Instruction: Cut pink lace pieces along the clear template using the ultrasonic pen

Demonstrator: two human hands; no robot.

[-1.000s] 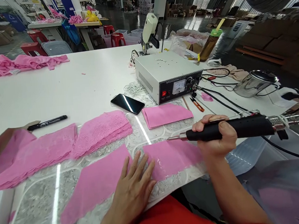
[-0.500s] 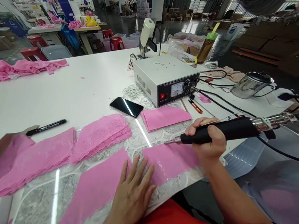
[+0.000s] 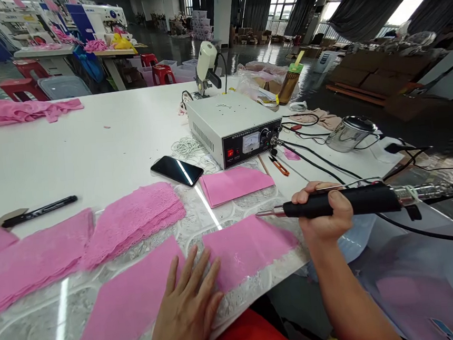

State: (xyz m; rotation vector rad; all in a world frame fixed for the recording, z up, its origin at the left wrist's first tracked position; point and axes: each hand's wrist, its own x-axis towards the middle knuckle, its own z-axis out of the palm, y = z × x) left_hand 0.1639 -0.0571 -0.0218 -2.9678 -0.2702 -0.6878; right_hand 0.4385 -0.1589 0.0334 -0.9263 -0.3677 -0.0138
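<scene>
My left hand (image 3: 186, 300) lies palm down, fingers spread, across the gap between two flat pink fabric pieces. Under its left side is the longer fabric piece (image 3: 123, 306); the fingertips reach the left edge of the smaller fabric piece (image 3: 249, 250). My right hand (image 3: 321, 230) is wrapped round a black corded ultrasonic handpiece (image 3: 364, 200), held nearly level. Its narrow metal tip points left at the upper edge of the smaller piece; whether it touches, I cannot tell. A folded pink stack (image 3: 238, 184) lies just beyond.
A white control box (image 3: 233, 119) with cables stands behind. Nearby are a phone (image 3: 177, 170), orange thread snips (image 3: 279, 166), a black marker (image 3: 42, 210), and pink lace-textured stacks (image 3: 135, 217). A glass jar (image 3: 350, 134) stands at right. The table edge (image 3: 268, 283) runs close to me.
The view has turned right, so the table things sit further left. The handpiece tip has shifted right along the smaller fabric's upper edge. My left hand stays flat on the fabric.
</scene>
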